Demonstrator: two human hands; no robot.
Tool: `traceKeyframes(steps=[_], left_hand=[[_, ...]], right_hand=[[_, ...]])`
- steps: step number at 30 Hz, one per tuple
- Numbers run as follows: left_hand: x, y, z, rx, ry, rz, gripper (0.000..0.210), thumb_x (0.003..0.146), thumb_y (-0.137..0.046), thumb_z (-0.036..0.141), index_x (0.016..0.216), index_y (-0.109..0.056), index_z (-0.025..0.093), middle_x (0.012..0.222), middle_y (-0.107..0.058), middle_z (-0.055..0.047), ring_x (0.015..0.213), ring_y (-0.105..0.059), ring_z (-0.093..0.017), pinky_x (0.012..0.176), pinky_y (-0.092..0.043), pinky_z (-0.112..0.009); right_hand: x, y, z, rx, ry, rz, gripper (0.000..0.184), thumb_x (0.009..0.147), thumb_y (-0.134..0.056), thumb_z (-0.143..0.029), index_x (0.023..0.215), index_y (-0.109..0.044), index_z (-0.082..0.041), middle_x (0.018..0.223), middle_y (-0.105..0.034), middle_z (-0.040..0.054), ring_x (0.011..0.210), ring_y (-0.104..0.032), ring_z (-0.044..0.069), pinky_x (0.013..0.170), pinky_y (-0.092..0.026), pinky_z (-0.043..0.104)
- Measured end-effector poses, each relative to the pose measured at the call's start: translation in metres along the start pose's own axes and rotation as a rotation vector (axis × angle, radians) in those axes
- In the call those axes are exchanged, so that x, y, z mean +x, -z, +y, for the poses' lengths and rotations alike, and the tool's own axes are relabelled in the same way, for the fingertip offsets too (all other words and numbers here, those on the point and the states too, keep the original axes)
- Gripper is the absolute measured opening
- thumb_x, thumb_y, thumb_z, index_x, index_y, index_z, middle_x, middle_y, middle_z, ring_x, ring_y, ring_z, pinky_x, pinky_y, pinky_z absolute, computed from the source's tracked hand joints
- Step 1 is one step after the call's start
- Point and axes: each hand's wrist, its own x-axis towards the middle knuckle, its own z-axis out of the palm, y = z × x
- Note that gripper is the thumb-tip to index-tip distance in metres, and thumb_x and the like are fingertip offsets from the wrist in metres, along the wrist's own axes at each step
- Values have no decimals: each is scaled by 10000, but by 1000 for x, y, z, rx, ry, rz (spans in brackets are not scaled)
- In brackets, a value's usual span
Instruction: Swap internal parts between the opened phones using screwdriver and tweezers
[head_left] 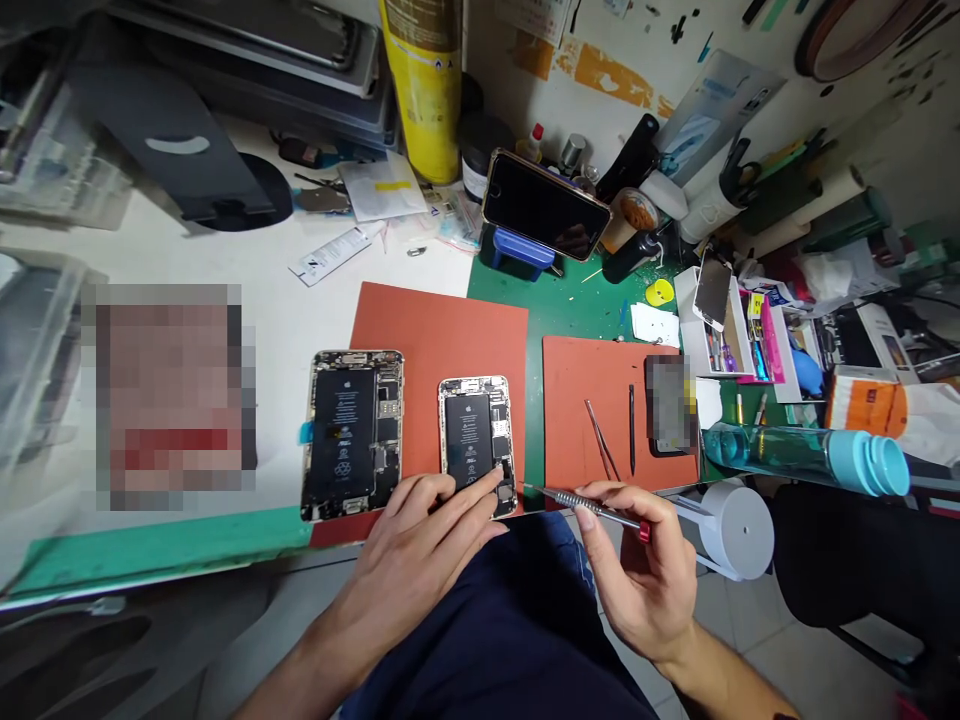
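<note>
Noted white bench top point(255, 285), partly under green mat point(534, 440). Saw left orange-red mat point(442, 335) across both, larger opened phone point(345, 430) overhanging onto white. Logged flat packet point(330, 256) on white; yellow cap point(659, 292), right orange-red mat point(589, 375) on green.

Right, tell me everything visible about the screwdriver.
The screwdriver is slim, silvery and metallic-looking, with a ribbed grip, thin shaft and red end. The right hand holds it between thumb and fingers, which partly cover it. It slants slightly, its thin tip pointing toward the smaller opened phone, near its edge.
</note>
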Motion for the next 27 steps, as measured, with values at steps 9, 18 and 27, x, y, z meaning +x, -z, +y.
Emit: traceKeyframes(steps=[9,18,27], left_hand=[[-7,-8,-2,62,-7,-17,345,1082,-654,281,1405,-695,168,1425,-761,-24,967,-561,-255,922,-479,-447],[-5,-2,-3,152,-100,-56,370,1078,-643,214,1439,-675,140,1432,-756,-37,964,-555,-276,903,-464,-469],[2,1,-1,163,-103,-36,274,1098,-615,198,1346,-722,151,1385,-780,-26,932,-591,-251,913,-479,-456]], right_hand=[[6,-9,0,-111,140,-48,438,922,-686,73,1291,-609,-152,1071,-750,105,969,-788,212,830,-686,338],[15,-16,1,-200,217,-51,392,943,-687,46,1279,-610,-142,1033,-752,109,926,-779,217,790,-684,340],[18,-20,0,-244,218,-88,321,967,-669,6,1240,-603,-148,1006,-762,108,844,-770,202,740,-677,325]])
